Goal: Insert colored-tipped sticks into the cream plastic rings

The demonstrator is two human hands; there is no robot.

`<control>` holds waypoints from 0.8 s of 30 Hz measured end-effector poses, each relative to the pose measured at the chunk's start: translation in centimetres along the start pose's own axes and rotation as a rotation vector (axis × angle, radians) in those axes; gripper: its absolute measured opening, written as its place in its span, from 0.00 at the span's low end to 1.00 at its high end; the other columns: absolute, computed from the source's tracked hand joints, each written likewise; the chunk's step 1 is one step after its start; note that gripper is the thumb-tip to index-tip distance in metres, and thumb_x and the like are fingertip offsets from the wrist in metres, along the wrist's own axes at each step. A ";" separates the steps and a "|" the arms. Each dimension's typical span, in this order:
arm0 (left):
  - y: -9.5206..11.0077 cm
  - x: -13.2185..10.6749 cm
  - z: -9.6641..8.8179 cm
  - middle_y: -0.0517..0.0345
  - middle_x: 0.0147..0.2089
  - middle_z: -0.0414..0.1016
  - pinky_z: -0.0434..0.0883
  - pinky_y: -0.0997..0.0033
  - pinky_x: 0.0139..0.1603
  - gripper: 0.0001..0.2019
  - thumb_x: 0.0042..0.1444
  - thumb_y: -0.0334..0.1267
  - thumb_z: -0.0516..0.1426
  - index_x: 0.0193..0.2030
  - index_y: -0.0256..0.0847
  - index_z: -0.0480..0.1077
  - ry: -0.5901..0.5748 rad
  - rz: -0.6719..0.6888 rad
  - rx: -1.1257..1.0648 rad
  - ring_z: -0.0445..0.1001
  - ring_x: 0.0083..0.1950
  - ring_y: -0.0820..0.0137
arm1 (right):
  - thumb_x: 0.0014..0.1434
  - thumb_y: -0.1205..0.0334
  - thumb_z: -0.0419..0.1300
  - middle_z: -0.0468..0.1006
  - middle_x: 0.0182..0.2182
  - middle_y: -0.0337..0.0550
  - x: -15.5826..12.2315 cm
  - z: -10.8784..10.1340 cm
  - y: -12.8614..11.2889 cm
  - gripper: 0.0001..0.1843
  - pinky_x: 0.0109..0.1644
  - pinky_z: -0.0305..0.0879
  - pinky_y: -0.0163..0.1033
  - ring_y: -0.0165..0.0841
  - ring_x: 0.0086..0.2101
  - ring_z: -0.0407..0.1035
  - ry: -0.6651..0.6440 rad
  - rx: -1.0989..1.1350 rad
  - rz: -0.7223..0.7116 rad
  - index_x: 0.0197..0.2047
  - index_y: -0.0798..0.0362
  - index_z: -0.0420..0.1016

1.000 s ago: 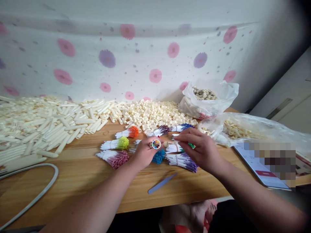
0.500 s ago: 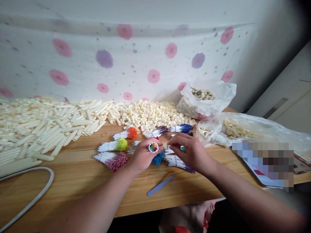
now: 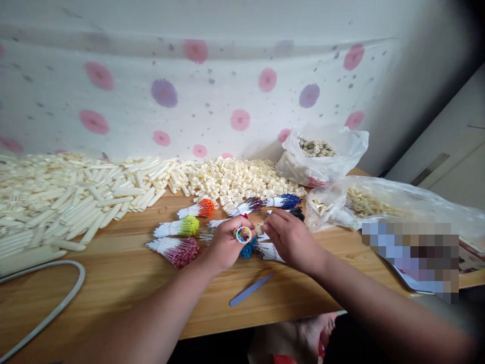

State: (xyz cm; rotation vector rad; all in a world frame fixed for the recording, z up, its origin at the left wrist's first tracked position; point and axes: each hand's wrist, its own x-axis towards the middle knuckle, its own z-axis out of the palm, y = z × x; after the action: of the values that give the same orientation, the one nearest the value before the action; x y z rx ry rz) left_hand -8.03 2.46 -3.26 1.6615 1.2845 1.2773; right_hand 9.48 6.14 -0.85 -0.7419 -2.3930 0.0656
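Observation:
My left hand is closed round a small white round holder whose end shows several coloured tips. Right beside it, my right hand is pinched on a thin refill; what exactly it grips is too small to make out. Both hands hover over bundles of thin white refills with coloured tips: orange, yellow-green, dark pink, teal, purple and blue.
A wooden table carries a heap of cream tubes, a heap of ribbed cream pieces, two plastic bags of small parts, a blue flat stick and a grey cable at front left.
My right hand has drawn left and closer to the holder in my left hand. The view has shifted slightly.

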 end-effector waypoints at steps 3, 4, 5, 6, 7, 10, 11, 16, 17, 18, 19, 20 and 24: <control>0.1 -0.1 0.1 0.61 0.25 0.68 0.61 0.75 0.28 0.11 0.52 0.42 0.59 0.28 0.35 0.69 0.009 0.002 0.030 0.63 0.27 0.75 | 0.66 0.62 0.44 0.66 0.23 0.41 -0.1 0.0 -0.1 0.17 0.31 0.56 0.37 0.32 0.26 0.60 -0.027 0.005 0.079 0.26 0.53 0.62; 0.0 -0.1 0.1 0.61 0.25 0.67 0.61 0.75 0.28 0.11 0.52 0.43 0.59 0.29 0.35 0.70 0.015 0.000 0.023 0.63 0.27 0.75 | 0.66 0.61 0.45 0.66 0.24 0.41 -0.2 -0.1 -0.1 0.16 0.32 0.56 0.37 0.32 0.27 0.61 -0.028 0.027 0.083 0.27 0.53 0.63; 0.0 0.0 0.1 0.62 0.24 0.67 0.62 0.75 0.28 0.11 0.52 0.43 0.58 0.29 0.35 0.70 0.019 -0.001 0.013 0.63 0.27 0.74 | 0.65 0.60 0.46 0.67 0.26 0.42 -0.2 -0.1 -0.1 0.14 0.33 0.57 0.37 0.32 0.28 0.61 -0.027 0.057 0.070 0.30 0.54 0.64; -0.1 0.0 0.1 0.62 0.24 0.67 0.62 0.75 0.28 0.11 0.53 0.43 0.58 0.29 0.35 0.70 0.022 -0.001 0.003 0.63 0.26 0.74 | 0.65 0.60 0.47 0.68 0.28 0.43 -0.3 -0.1 0.0 0.12 0.34 0.58 0.36 0.32 0.30 0.62 -0.022 0.087 0.049 0.32 0.54 0.65; -0.2 0.0 0.1 0.62 0.24 0.66 0.62 0.75 0.28 0.11 0.53 0.43 0.58 0.30 0.35 0.70 0.022 0.000 -0.005 0.63 0.26 0.74 | 0.65 0.60 0.47 0.69 0.30 0.44 -0.3 -0.1 0.0 0.11 0.35 0.58 0.36 0.32 0.31 0.63 -0.018 0.106 0.034 0.34 0.54 0.65; -0.2 0.0 0.1 0.62 0.24 0.67 0.62 0.76 0.27 0.11 0.52 0.43 0.58 0.29 0.35 0.70 0.005 0.006 0.005 0.63 0.26 0.75 | 0.66 0.61 0.46 0.68 0.27 0.41 -0.3 0.0 0.2 0.13 0.32 0.56 0.35 0.30 0.28 0.61 -0.043 0.098 0.073 0.31 0.54 0.64; -0.2 0.0 0.1 0.62 0.24 0.67 0.62 0.76 0.27 0.11 0.52 0.43 0.58 0.29 0.35 0.70 -0.004 0.006 0.020 0.63 0.26 0.75 | 0.66 0.60 0.45 0.66 0.24 0.40 -0.3 0.1 0.2 0.15 0.30 0.55 0.34 0.29 0.26 0.60 -0.062 0.090 0.101 0.29 0.53 0.63; 0.0 0.0 0.1 0.61 0.25 0.68 0.62 0.76 0.28 0.10 0.53 0.42 0.58 0.30 0.36 0.70 -0.008 0.002 0.049 0.65 0.27 0.74 | 0.65 0.59 0.47 0.70 0.30 0.43 -0.4 -0.1 0.1 0.12 0.33 0.57 0.34 0.31 0.29 0.64 -0.058 0.115 0.060 0.34 0.54 0.66; 0.0 0.0 0.1 0.61 0.25 0.67 0.63 0.76 0.27 0.10 0.53 0.42 0.58 0.30 0.36 0.70 -0.014 0.004 0.048 0.65 0.27 0.74 | 0.64 0.59 0.47 0.70 0.30 0.44 -0.5 -0.1 0.1 0.11 0.33 0.57 0.35 0.31 0.30 0.64 -0.046 0.104 0.043 0.35 0.54 0.66; 0.0 0.0 0.1 0.61 0.25 0.67 0.63 0.76 0.27 0.10 0.53 0.42 0.57 0.30 0.36 0.70 -0.025 0.008 0.051 0.64 0.27 0.74 | 0.65 0.60 0.47 0.70 0.30 0.44 -0.6 -0.2 0.1 0.11 0.33 0.57 0.35 0.31 0.30 0.64 -0.043 0.083 0.037 0.34 0.55 0.66; 0.0 0.0 0.1 0.61 0.25 0.67 0.63 0.76 0.27 0.09 0.53 0.41 0.57 0.29 0.36 0.69 -0.040 0.010 0.058 0.64 0.27 0.74 | 0.65 0.60 0.46 0.69 0.28 0.43 -0.7 -0.2 0.1 0.13 0.32 0.56 0.35 0.31 0.29 0.63 -0.054 0.056 0.042 0.32 0.54 0.66; -0.1 0.0 0.1 0.61 0.25 0.67 0.62 0.76 0.27 0.09 0.53 0.41 0.57 0.29 0.36 0.69 -0.050 0.012 0.066 0.64 0.27 0.74 | 0.65 0.60 0.45 0.69 0.26 0.42 -0.8 -0.2 0.1 0.15 0.31 0.54 0.35 0.30 0.27 0.62 -0.073 0.031 0.057 0.30 0.54 0.65; -0.3 0.1 0.1 0.60 0.26 0.68 0.62 0.76 0.27 0.09 0.54 0.41 0.57 0.31 0.36 0.70 -0.091 0.019 0.075 0.64 0.28 0.74 | 0.65 0.56 0.46 0.68 0.25 0.41 -1.2 -0.4 0.2 0.17 0.30 0.53 0.34 0.29 0.26 0.61 -0.084 0.005 0.082 0.29 0.54 0.66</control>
State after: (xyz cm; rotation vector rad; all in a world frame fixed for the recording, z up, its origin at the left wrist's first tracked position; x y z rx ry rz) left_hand -8.07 2.67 -3.52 1.7672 1.2786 1.1642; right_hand 10.55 5.61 -1.23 -0.8504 -2.4396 0.1396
